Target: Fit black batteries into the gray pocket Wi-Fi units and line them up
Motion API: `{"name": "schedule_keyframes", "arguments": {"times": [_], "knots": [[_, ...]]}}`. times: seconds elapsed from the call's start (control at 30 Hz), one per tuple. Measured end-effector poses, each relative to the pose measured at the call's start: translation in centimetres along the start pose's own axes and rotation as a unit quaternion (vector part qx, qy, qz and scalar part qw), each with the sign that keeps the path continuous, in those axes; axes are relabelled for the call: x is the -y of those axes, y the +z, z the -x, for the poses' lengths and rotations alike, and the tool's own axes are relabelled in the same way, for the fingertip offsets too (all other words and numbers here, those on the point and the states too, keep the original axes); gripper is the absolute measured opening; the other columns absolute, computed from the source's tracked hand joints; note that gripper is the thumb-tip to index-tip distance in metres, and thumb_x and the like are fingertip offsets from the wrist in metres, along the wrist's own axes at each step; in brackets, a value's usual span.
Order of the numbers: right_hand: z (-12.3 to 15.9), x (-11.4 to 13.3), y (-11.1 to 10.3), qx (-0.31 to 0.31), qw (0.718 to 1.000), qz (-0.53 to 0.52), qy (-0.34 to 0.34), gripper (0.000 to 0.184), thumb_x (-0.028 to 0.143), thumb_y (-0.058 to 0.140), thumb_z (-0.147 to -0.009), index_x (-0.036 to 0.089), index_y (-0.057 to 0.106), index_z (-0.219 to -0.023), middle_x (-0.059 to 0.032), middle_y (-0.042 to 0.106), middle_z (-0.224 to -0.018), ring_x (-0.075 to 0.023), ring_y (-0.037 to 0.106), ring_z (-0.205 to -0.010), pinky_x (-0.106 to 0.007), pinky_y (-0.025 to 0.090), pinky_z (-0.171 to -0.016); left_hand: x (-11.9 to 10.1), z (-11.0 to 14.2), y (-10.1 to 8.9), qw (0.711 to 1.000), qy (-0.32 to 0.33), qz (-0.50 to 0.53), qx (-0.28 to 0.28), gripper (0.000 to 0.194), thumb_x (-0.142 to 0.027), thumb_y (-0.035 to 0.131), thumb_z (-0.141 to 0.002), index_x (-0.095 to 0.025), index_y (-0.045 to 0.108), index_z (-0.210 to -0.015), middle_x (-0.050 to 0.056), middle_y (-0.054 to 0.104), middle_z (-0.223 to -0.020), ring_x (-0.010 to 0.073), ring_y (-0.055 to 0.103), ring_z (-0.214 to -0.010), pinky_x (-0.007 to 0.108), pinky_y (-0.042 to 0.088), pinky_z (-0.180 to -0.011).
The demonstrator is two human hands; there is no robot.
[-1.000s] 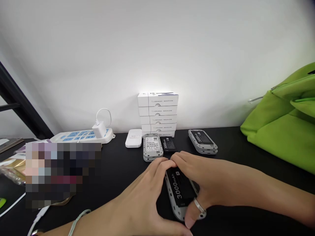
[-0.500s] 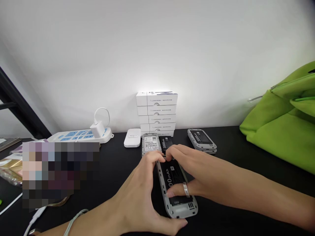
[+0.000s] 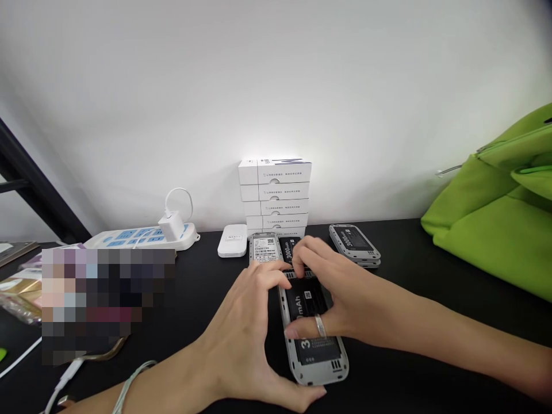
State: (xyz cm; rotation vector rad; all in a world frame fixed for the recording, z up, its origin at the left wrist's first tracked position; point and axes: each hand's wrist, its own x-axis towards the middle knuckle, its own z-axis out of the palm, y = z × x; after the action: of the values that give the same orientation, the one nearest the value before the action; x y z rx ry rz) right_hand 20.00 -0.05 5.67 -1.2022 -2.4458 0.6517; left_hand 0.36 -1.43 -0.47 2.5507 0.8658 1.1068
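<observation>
A grey, open-backed device (image 3: 317,368) lies lengthwise on the black table (image 3: 431,276) near me, with a black battery marked 3000mAh (image 3: 308,305) set in it. My left hand (image 3: 248,333) clasps the device's left side, fingers curled over its far end and thumb along the near edge. My right hand (image 3: 332,293) lies over the battery, fingertips pressing at its far end, and the ringed thumb rests across its middle.
Behind stand a pile of white boxes (image 3: 278,195), a white cover (image 3: 233,240), a grey device with a label (image 3: 264,248), a loose battery (image 3: 288,247) and two stacked devices (image 3: 356,246). A power strip with charger (image 3: 144,236) lies left; a green bag (image 3: 500,218) fills the right.
The device has turned to lie lengthwise and slid away from me. My right hand moved from gripping its sides to pressing on top of the battery, and the battery now sits further into the device.
</observation>
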Motion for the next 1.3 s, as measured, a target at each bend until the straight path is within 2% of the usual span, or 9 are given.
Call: {"name": "schedule_keyframes", "arguments": {"times": [0.13,0.27,0.43,0.6,0.8,0.9,1.0,1.1,1.3], "knots": [[0.3,0.3,-0.3,-0.043,0.997,-0.030,-0.063,0.048,0.036,0.079,-0.072,0.026,0.033,-0.080,-0.0002,0.051,-0.105,-0.0184,0.053,-0.090,-0.030,0.049,-0.070,0.3,-0.1,-0.2,0.997,-0.066,-0.016,-0.038,0.087,-0.037,0.087,-0.050,-0.027,0.029,-0.114,0.011,0.045,-0.129,0.0295,0.051,-0.111,0.047,0.045,-0.091],[0.1,0.1,-1.6,0.002,0.988,-0.152,-0.012,0.034,0.020,0.065,-0.081,0.029,0.037,-0.097,0.0036,0.060,-0.087,-0.0166,0.060,-0.075,-0.028,0.048,-0.060,0.7,-0.3,-0.4,0.990,-0.120,-0.018,-0.066,0.083,-0.038,0.086,-0.051,-0.027,0.028,-0.110,0.009,0.047,-0.122,0.0248,0.052,-0.098,0.044,0.047,-0.084],[-1.8,-2.3,-3.3,-0.086,0.950,-0.296,0.055,0.054,0.034,0.079,-0.072,0.031,0.036,-0.106,0.0063,0.066,-0.076,-0.0139,0.059,-0.057,-0.027,0.045,-0.053,1.3,-0.5,-0.2,0.981,-0.172,-0.020,-0.092,0.077,-0.041,0.082,-0.060,-0.028,0.027,-0.112,0.008,0.042,-0.122,0.0220,0.049,-0.095,0.041,0.049,-0.082],[-3.5,-6.0,-2.6,-0.100,0.953,-0.239,0.157,0.032,0.042,0.073,-0.078,0.028,0.051,-0.097,0.0101,0.051,-0.063,-0.0059,0.040,-0.042,-0.024,0.036,-0.047,2.1,-0.5,-0.1,0.961,-0.265,-0.021,-0.077,0.070,-0.047,0.072,-0.076,-0.031,0.023,-0.124,0.009,0.038,-0.127,0.0255,0.052,-0.106,0.049,0.047,-0.093],[-3.9,-7.6,-1.2,-0.086,0.947,-0.254,0.179,0.024,0.033,0.072,-0.079,0.021,0.060,-0.095,0.0001,0.063,-0.086,-0.0115,0.060,-0.064,-0.034,0.050,-0.079,2.4,-0.6,-0.3,0.955,-0.295,-0.006,-0.024,0.057,-0.052,0.054,-0.091,-0.037,0.027,-0.139,0.009,0.028,-0.150,0.0325,0.023,-0.143,0.060,0.031,-0.110],[-3.7,-7.5,-1.2,-0.058,0.949,-0.248,0.183,0.040,0.038,0.076,-0.075,0.020,0.061,-0.107,-0.0052,0.068,-0.091,-0.0203,0.066,-0.091,-0.039,0.049,-0.093,2.7,-0.6,-0.3,0.962,-0.273,-0.002,-0.020,0.049,-0.049,0.046,-0.097,-0.035,0.032,-0.141,0.007,0.024,-0.157,0.0319,0.011,-0.148,0.063,0.025,-0.113],[-3.5,-7.3,-0.9,-0.036,0.978,-0.161,0.125,0.064,0.046,0.080,-0.068,0.021,0.058,-0.122,-0.0132,0.060,-0.123,-0.0268,0.062,-0.106,-0.044,0.051,-0.093,3.1,-0.7,-0.3,0.962,-0.272,0.001,-0.017,0.046,-0.048,0.042,-0.099,-0.032,0.035,-0.142,0.009,0.023,-0.159,0.0314,0.014,-0.148,0.063,0.024,-0.113],[-3.4,-7.4,-0.3,-0.033,0.999,-0.007,0.043,0.058,0.055,0.070,-0.076,0.028,0.061,-0.127,-0.0108,0.044,-0.145,-0.0331,0.051,-0.124,-0.053,0.046,-0.099,3.3,-0.7,-0.4,0.963,-0.270,-0.004,-0.018,0.045,-0.046,0.041,-0.099,-0.031,0.038,-0.142,0.009,0.024,-0.160,0.0307,0.016,-0.148,0.062,0.025,-0.113],[-3.5,-7.6,0.7,-0.063,0.995,0.080,0.020,0.050,0.047,0.053,-0.091,0.020,0.058,-0.133,-0.0132,0.048,-0.143,-0.0306,0.051,-0.127,-0.048,0.043,-0.104,3.3,-0.8,-0.3,0.962,-0.271,-0.012,-0.014,0.048,-0.045,0.039,-0.100,-0.030,0.034,-0.145,0.010,0.022,-0.160,0.0308,0.017,-0.148,0.060,0.028,-0.112]]}}
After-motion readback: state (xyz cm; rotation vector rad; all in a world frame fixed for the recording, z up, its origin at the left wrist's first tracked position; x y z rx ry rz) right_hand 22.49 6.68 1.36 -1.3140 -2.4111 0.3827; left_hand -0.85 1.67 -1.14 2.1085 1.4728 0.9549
